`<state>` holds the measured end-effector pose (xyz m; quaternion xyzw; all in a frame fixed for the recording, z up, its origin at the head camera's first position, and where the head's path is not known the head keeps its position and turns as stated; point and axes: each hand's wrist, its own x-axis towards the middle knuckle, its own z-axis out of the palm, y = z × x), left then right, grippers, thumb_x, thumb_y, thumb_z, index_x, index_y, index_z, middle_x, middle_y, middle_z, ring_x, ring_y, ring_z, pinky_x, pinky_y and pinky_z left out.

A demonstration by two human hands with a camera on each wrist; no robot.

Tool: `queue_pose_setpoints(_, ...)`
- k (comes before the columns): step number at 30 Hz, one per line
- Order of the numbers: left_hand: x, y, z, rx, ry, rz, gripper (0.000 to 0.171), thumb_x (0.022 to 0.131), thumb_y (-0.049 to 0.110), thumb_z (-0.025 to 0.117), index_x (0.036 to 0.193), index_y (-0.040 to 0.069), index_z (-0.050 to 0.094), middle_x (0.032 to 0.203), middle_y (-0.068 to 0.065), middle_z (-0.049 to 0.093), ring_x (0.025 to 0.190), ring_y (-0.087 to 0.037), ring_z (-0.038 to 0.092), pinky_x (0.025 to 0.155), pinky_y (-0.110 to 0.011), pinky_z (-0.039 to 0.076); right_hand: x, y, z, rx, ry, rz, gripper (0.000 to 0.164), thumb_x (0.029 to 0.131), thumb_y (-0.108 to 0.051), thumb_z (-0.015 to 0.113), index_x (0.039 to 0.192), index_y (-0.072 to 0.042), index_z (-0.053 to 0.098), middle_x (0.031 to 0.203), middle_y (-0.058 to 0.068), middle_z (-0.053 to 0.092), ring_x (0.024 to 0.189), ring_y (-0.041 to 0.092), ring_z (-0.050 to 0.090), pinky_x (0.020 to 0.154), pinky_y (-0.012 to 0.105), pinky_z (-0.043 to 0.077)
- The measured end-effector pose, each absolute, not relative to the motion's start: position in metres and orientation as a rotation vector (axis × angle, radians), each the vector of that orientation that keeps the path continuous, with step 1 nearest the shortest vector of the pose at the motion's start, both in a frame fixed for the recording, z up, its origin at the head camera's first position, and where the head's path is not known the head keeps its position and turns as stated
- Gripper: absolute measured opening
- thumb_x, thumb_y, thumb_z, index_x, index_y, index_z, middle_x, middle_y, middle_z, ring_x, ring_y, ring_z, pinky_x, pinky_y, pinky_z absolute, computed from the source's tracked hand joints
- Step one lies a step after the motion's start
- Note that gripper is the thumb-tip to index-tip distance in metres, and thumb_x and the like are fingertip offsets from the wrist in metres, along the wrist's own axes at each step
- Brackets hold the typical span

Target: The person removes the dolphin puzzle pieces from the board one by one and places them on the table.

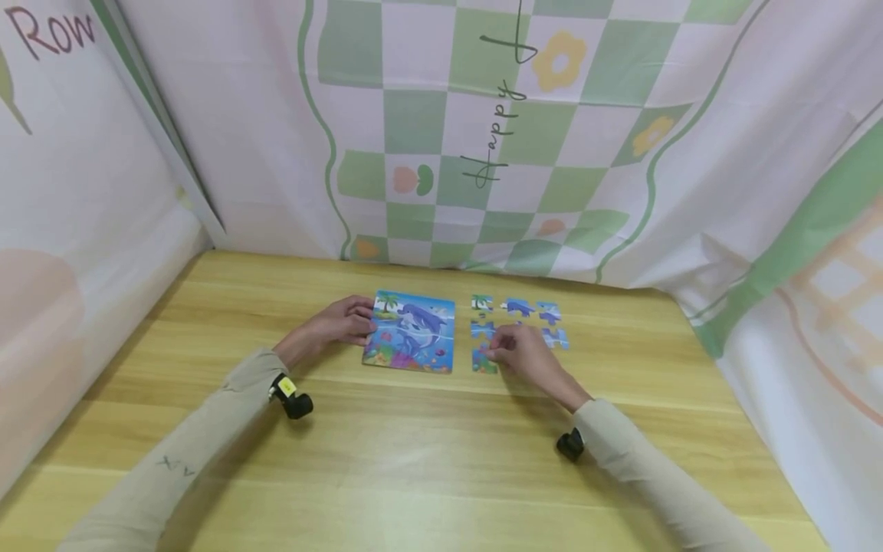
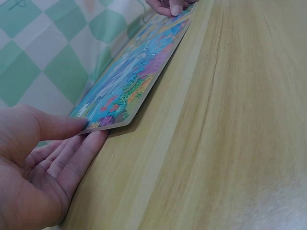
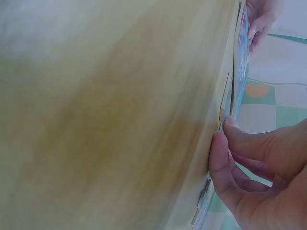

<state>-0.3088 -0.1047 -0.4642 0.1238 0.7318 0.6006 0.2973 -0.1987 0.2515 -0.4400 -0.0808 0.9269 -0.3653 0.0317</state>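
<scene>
A square dolphin picture board lies on the wooden table, its left edge in my left hand. In the left wrist view the left thumb rests on top of the board and the other fingers lie under that edge, which is raised slightly. To the right of the board, loose jigsaw pieces are laid out in rows. My right hand is over the lower rows and pinches a thin jigsaw piece between thumb and index finger. The right hand hides part of the pieces beneath it.
The wooden table runs back to a curtain with green and white checks, just behind the pieces. White printed cloth hangs along the left side and more cloth along the right.
</scene>
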Motion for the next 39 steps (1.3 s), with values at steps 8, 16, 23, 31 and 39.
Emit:
queue_pose_setpoints(8,-0.308,-0.105,-0.462,0.327,1.953,1.598,0.063,0.102,0.006,0.064,0.156,-0.004,0.032,0.144,-0.023,0.047,0.107,-0.021,0.063,0.092,-0.027,0.065,-0.202,0.252,-0.436,-0.152,2.815,-1.132,0.011,0.095,-0.008,0.077,0.093,0.001,0.069,0.082,0.01,0.07,0.06,0.017,0.06,0.05,0.024,0.056)
queue_pose_setpoints(16,-0.309,-0.105,-0.463,0.326,1.958,1.589,0.062,0.102,0.006,0.063,0.156,-0.004,0.033,0.144,-0.023,0.047,0.106,-0.02,0.063,0.092,-0.027,0.065,-0.207,0.255,-0.432,-0.117,2.747,-1.181,0.015,0.093,-0.007,0.079,0.095,0.004,0.069,0.085,0.014,0.07,0.065,0.02,0.065,0.056,0.029,0.063)
queue_pose_setpoints(23,-0.31,-0.105,-0.465,0.332,1.948,1.586,0.063,0.102,0.006,0.063,0.156,-0.003,0.032,0.146,-0.024,0.046,0.107,-0.021,0.064,0.093,-0.027,0.065,-0.212,0.256,-0.426,-0.038,2.701,-1.219,0.014,0.091,-0.003,0.078,0.098,0.004,0.068,0.09,0.013,0.067,0.069,0.021,0.067,0.062,0.033,0.068)
queue_pose_setpoints(31,-0.308,-0.105,-0.464,0.323,1.944,1.594,0.061,0.102,0.005,0.063,0.156,-0.002,0.033,0.145,-0.023,0.047,0.107,-0.021,0.064,0.093,-0.028,0.065,-0.214,0.245,-0.416,-0.181,2.811,-1.145,0.008,0.092,-0.002,0.075,0.098,0.003,0.071,0.093,0.014,0.07,0.078,0.022,0.064,0.062,0.026,0.06)
queue_pose_setpoints(39,-0.311,-0.104,-0.466,0.305,1.947,1.599,0.062,0.103,0.006,0.063,0.156,-0.003,0.032,0.144,-0.022,0.047,0.108,-0.021,0.063,0.093,-0.028,0.065,-0.223,0.218,-0.408,-0.142,2.701,-1.282,0.016,0.096,-0.008,0.075,0.105,0.002,0.067,0.102,0.016,0.067,0.086,0.032,0.071,0.07,0.039,0.069)
